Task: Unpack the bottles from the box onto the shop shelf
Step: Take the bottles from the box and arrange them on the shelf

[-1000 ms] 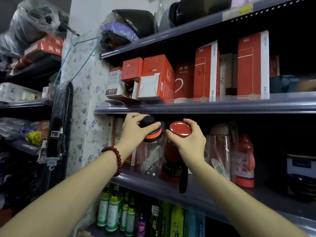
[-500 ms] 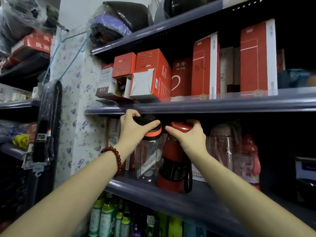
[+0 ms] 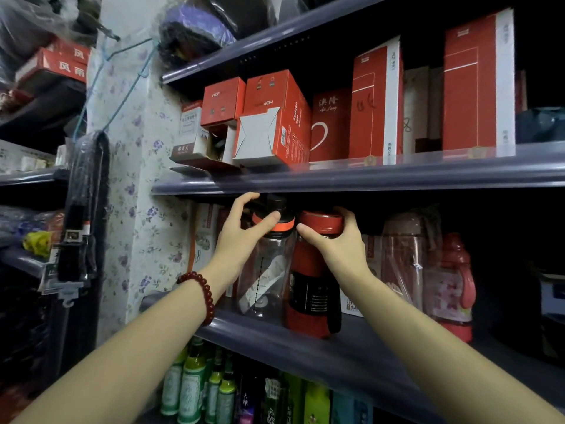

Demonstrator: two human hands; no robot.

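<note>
Left hand (image 3: 244,234) gripping the clear plastic bottle with orange-banded black cap (image 3: 269,264), right hand (image 3: 333,243) clasping the red bottle's lid (image 3: 321,223). Both standing close to the near lip of the grey shelf (image 3: 275,335), touching side by side; risks toppling forward if let go carelessly.

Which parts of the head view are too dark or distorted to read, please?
Head view: the recess behind the red bottle and clear bottle is near black; far right shelf contents are lost in shadow; wide-angle bending curves shelf edges; both hands are lit and sharp.

Grey shelf (image 3: 305,341), frame centre: clear bottle (image 3: 266,270) touching red bottle (image 3: 312,289); pink bottles (image 3: 452,286) at right.
</note>
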